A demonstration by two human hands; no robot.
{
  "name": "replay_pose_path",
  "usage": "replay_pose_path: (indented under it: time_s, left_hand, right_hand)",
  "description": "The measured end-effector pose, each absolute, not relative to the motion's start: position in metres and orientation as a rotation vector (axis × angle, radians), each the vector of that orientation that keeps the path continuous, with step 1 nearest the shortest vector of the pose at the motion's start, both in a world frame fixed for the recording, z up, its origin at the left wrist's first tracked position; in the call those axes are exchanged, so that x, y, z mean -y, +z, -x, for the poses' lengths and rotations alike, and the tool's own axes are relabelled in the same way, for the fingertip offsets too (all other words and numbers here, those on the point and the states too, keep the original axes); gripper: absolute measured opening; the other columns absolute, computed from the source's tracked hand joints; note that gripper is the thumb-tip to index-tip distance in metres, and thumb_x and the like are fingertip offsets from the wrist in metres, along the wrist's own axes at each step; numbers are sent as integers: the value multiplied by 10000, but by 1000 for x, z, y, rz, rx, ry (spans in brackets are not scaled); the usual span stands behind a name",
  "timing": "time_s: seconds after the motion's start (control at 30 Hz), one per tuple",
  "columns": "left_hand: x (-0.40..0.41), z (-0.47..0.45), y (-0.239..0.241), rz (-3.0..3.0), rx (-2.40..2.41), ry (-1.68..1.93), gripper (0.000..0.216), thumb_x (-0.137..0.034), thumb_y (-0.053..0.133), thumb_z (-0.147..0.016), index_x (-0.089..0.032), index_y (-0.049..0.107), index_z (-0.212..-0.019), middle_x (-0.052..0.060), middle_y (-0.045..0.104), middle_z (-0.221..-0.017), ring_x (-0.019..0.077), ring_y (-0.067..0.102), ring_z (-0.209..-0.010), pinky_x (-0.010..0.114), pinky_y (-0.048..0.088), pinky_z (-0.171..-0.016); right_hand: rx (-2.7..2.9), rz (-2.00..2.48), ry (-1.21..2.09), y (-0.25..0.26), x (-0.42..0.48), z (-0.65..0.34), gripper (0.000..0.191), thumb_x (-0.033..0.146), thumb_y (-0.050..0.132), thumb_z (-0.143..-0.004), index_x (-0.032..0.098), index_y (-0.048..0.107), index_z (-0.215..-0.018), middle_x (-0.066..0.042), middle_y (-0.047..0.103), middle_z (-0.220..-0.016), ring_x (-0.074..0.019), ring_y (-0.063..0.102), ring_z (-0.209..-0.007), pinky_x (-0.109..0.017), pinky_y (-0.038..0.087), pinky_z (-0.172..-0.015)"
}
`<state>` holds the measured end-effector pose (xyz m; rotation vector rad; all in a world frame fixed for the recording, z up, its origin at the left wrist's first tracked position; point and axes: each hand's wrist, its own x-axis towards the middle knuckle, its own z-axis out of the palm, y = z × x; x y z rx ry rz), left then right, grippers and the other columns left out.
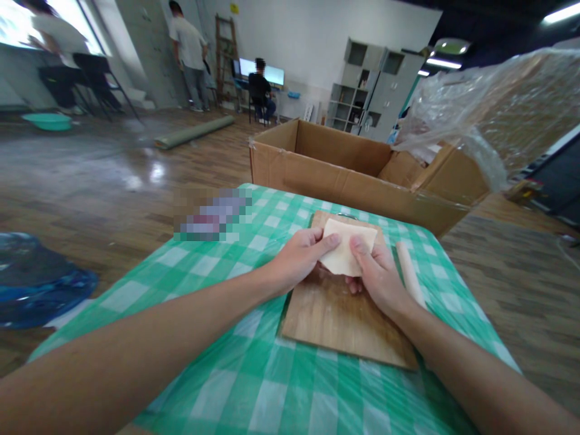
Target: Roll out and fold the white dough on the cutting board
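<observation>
Between both hands I hold a flat, pale, roughly square sheet of dough, raised over a wooden cutting board. My left hand grips its left side, thumb on top and fingers underneath. On the right side, my right hand presses its thumb on the sheet, with its fingers curled below. Those fingers are partly hidden by the dough. A pale rolling pin lies just right of the board, beside my right wrist.
A green-and-white checked cloth covers the table. A blurred-out flat item lies at its left edge. Beyond the far edge stands a large open cardboard box with plastic wrap. Several people are in the background.
</observation>
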<state>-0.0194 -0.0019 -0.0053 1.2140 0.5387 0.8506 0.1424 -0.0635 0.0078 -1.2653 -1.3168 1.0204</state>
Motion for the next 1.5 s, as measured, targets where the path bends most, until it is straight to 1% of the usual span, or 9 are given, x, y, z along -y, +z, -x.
replay_pose_path:
  time_s: [0.13, 0.23, 0.43, 0.63, 0.8, 1.0, 1.13, 1.33, 1.5]
  left_hand:
    - [6, 18, -11, -1400, -639, 860, 411, -573, 637, -957, -165, 636, -1010, 39, 719, -773, 152, 661, -567, 233, 495, -475]
    - [10, 18, -10, -1470, -649, 886, 362, -551, 608, -980, -190, 597, -1007, 2, 677, -704, 139, 618, -495, 221, 458, -413]
    - [8, 20, -1, -1358, -523, 884, 434, -586, 636, -952, -152, 636, -978, 25, 686, -725, 123, 618, -529, 216, 484, -475]
    - [1, 24, 2, -1328, -605, 1056, 419, -549, 696, -925, -137, 662, -858, 18, 667, -702, 98, 585, -571, 192, 429, -517]
    - [-8, 25, -2, -1345, -597, 1099, 441, -580, 690, -919, -144, 671, -859, 10, 656, -695, 106, 576, -580, 214, 439, -542]
    - [-6, 26, -3, -1308, -562, 991, 433, -584, 669, -936, -151, 650, -930, 32, 700, -775, 138, 642, -634, 230, 479, -564]
    - [5, 23, -2, -1431, -630, 943, 469, -632, 651, -933, -164, 638, -951, 39, 705, -769, 156, 654, -622, 237, 469, -534]
    - [5, 24, 1, -1416, -596, 1004, 461, -620, 664, -927, -161, 633, -896, 11, 650, -704, 123, 597, -568, 224, 439, -508]
    - [5, 29, 3, -1505, -589, 900, 483, -643, 642, -929, -161, 632, -892, 32, 679, -762, 153, 649, -618, 238, 470, -522]
  right_hand:
    - [1404, 1241, 1117, 7, 66, -139, 432, 618, 677, -932, 186, 693, -940, 12, 686, -608, -94, 533, -377, -165, 404, -301]
    - [1429, 1275, 1130, 10, 69, -137, 422, 606, 654, -953, 187, 702, -937, 12, 688, -607, -90, 529, -377, -150, 390, -289]
    - [1331, 1222, 1149, 8, 69, -138, 420, 594, 676, -939, 174, 694, -941, 8, 702, -628, -84, 532, -368, -149, 391, -288]
    - [1299, 1186, 1229, 6, 62, -140, 564, 710, 605, -919, 148, 652, -923, -13, 679, -545, -107, 534, -315, -171, 377, -274]
    - [1355, 1227, 1230, 9, 61, -141, 651, 792, 595, -874, 142, 646, -879, -37, 684, -528, -143, 586, -326, -199, 451, -291]
    - [1425, 1195, 1321, 6, 64, -143, 602, 730, 606, -917, 141, 664, -809, -65, 728, -600, -146, 648, -405, -196, 496, -346]
    - [1461, 1196, 1238, 6, 67, -143, 503, 667, 613, -954, 172, 652, -875, 6, 672, -520, -136, 617, -378, -184, 476, -342]
    - [1481, 1221, 1197, 7, 70, -141, 493, 657, 575, -982, 184, 629, -854, 19, 642, -475, -136, 587, -332, -168, 413, -282]
    - [1486, 1203, 1251, 11, 71, -139, 442, 605, 664, -945, 168, 684, -883, -1, 694, -562, -139, 630, -389, -186, 487, -330]
